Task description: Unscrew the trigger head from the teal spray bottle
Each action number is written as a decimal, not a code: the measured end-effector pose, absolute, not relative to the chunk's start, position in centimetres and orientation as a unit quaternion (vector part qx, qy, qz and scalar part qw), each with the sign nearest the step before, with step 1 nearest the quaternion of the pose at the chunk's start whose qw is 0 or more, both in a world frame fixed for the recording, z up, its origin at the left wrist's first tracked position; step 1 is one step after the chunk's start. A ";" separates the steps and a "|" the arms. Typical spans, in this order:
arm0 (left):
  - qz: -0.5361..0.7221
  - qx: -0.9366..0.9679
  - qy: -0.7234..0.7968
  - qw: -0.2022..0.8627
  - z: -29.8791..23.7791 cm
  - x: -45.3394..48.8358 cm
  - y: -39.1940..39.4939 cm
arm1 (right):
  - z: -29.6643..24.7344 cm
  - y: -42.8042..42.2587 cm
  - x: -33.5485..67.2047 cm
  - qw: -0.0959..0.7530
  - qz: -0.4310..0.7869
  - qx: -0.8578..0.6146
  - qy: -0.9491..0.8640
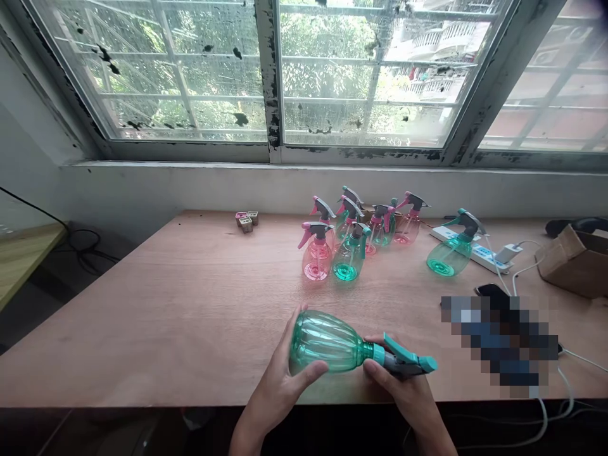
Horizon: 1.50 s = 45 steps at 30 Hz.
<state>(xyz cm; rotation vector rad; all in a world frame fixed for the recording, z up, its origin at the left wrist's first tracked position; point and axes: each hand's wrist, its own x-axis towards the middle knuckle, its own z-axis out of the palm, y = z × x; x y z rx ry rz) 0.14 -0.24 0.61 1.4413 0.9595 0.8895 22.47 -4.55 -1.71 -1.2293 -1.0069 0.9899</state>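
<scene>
A clear green spray bottle (327,342) lies sideways in both my hands above the table's front edge, its nozzle end pointing right. My left hand (285,373) wraps round the bottle's base, thumb along the near side. With my right hand (399,386) I grip the neck and the grey-and-teal spray head (403,361); some of these fingers are hidden behind it. Beyond, a group of pink and green spray bottles stands upright, a pink one (316,256) and a green one (348,258) in front. Another green spray bottle (451,250) stands apart on the right.
A white power strip (489,258) with a plugged-in charger and cables lies at the right, beside a cardboard box (574,259). Three small blocks (246,223) sit at the back left of the wooden table (190,316). A blurred-out patch covers something at front right.
</scene>
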 end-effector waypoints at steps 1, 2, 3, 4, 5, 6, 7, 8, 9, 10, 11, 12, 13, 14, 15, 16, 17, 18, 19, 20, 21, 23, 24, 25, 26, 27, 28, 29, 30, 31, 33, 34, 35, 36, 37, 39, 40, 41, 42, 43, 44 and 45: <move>0.371 0.622 0.412 0.553 0.7 0.1 -0.2 | -1.7 -4.5 22.5 0.590 0.422 -0.532 -0.436; 0.368 0.630 0.415 0.544 0.7 0.1 -0.3 | -1.8 -4.5 22.6 0.589 0.418 -0.534 -0.440; 0.368 0.635 0.416 0.537 0.8 0.0 -0.3 | -1.9 -4.5 22.7 0.588 0.414 -0.535 -0.443; 0.366 0.639 0.415 0.534 0.8 0.0 -0.3 | -2.0 -4.5 22.8 0.589 0.413 -0.533 -0.446; 0.366 0.641 0.414 0.533 0.7 0.0 -0.4 | -2.1 -4.5 22.8 0.592 0.412 -0.528 -0.447; 0.368 0.640 0.411 0.535 0.6 -0.1 -0.4 | -2.2 -4.5 22.8 0.598 0.413 -0.522 -0.446; 0.371 0.637 0.408 0.539 0.5 -0.1 -0.4 | -2.2 -4.6 22.8 0.603 0.416 -0.516 -0.444; 0.376 0.628 0.406 0.547 0.4 -0.1 -0.4 | -2.2 -4.6 22.8 0.606 0.419 -0.513 -0.442; 0.382 0.617 0.403 0.558 0.2 -0.1 -0.4 | -2.2 -4.7 22.7 0.606 0.421 -0.512 -0.440; 0.389 0.605 0.400 0.568 0.1 -0.1 -0.4 | -2.2 -4.7 22.7 0.603 0.424 -0.514 -0.439; 0.395 0.598 0.397 0.574 0.1 0.0 -0.3 | -2.1 -4.7 22.7 0.597 0.426 -0.518 -0.440; 0.394 0.596 0.395 0.577 0.1 0.0 -0.3 | -2.1 -4.7 22.7 0.592 0.425 -0.523 -0.442; 0.392 0.600 0.397 0.573 0.1 0.0 -0.2 | -2.1 -4.7 22.7 0.591 0.419 -0.527 -0.444; 0.387 0.608 0.401 0.565 0.2 0.1 -0.2 | -2.1 -4.6 22.7 0.592 0.413 -0.530 -0.445; 0.382 0.617 0.405 0.556 0.4 0.1 -0.2 | -2.2 -4.6 22.7 0.596 0.408 -0.531 -0.443; 0.378 0.625 0.407 0.549 0.5 0.2 -0.3 | -2.3 -4.6 22.7 0.602 0.406 -0.530 -0.438; 0.376 0.629 0.408 0.544 0.6 0.2 -0.3 | -2.5 -4.5 22.8 0.610 0.406 -0.527 -0.431; 0.376 0.632 0.409 0.541 0.6 0.2 -0.4 | -2.7 -4.5 22.8 0.618 0.406 -0.523 -0.423; 0.379 0.630 0.408 0.542 0.6 0.2 -0.4 | -2.9 -4.5 22.9 0.624 0.407 -0.520 -0.417; 0.383 0.624 0.406 0.546 0.6 0.2 -0.4 | -3.0 -4.6 22.9 0.628 0.407 -0.518 -0.413; 0.390 0.616 0.403 0.552 0.6 0.2 -0.4 | -3.1 -4.6 22.9 0.630 0.406 -0.517 -0.413; 0.397 0.605 0.397 0.564 0.5 0.2 -0.4 | -3.2 -4.6 22.9 0.624 0.406 -0.519 -0.420; 0.397 0.606 0.395 0.565 0.5 0.2 -0.3 | -3.2 -4.6 22.9 0.619 0.408 -0.521 -0.423; 0.393 0.613 0.396 0.560 0.5 0.2 -0.2 | -3.2 -4.6 22.9 0.617 0.409 -0.522 -0.424; 0.386 0.622 0.399 0.552 0.6 0.2 -0.2 | -3.2 -4.6 22.9 0.618 0.408 -0.523 -0.422; 0.378 0.632 0.403 0.544 0.7 0.2 -0.1 | -3.1 -4.6 22.9 0.622 0.407 -0.523 -0.418; 0.372 0.639 0.407 0.536 0.9 0.2 -0.1 | -3.1 -4.5 22.9 0.630 0.406 -0.520 -0.410; 0.367 0.644 0.412 0.530 1.0 0.3 -0.1 | -3.1 -4.5 22.9 0.640 0.407 -0.515 -0.399; 0.363 0.647 0.416 0.525 1.0 0.3 -0.2 | -3.2 -4.4 22.9 0.650 0.409 -0.508 -0.390; 0.361 0.649 0.421 0.521 1.1 0.4 -0.2 | -3.2 -4.4 22.9 0.657 0.413 -0.501 -0.383; 0.359 0.646 0.425 0.523 1.0 0.4 -0.3 | -3.4 -4.4 22.9 0.663 0.419 -0.494 -0.376; 0.360 0.641 0.423 0.529 1.0 0.4 -0.3 | -3.5 -4.4 22.9 0.660 0.418 -0.497 -0.378; 0.363 0.636 0.419 0.537 0.9 0.3 -0.3 | -3.5 -4.5 23.0 0.655 0.415 -0.503 -0.382; 0.366 0.631 0.414 0.545 0.8 0.3 -0.2 | -3.5 -4.5 23.0 0.648 0.410 -0.512 -0.386; 0.369 0.628 0.409 0.550 0.7 0.3 -0.2 | -3.6 -4.5 23.0 0.641 0.406 -0.521 -0.391; 0.373 0.632 0.405 0.545 0.7 0.2 -0.1 | -3.5 -4.5 23.0 0.633 0.399 -0.530 -0.399; 0.374 0.638 0.406 0.537 0.8 0.3 -0.1 | -3.5 -4.5 23.0 0.635 0.398 -0.528 -0.399; 0.374 0.644 0.408 0.528 0.8 0.3 -0.1 | -3.4 -4.5 23.0 0.639 0.399 -0.524 -0.397; 0.372 0.650 0.410 0.521 0.9 0.4 -0.1 | -3.4 -4.4 22.9 0.645 0.400 -0.521 -0.391; 0.368 0.656 0.411 0.515 1.0 0.4 -0.1 | -3.3 -4.4 22.9 0.651 0.400 -0.518 -0.384; 0.364 0.660 0.413 0.512 1.0 0.5 -0.1 | -3.2 -4.3 22.8 0.655 0.400 -0.518 -0.376; 0.358 0.661 0.417 0.510 1.1 0.5 -0.2 | -3.1 -4.3 22.7 0.656 0.399 -0.521 -0.373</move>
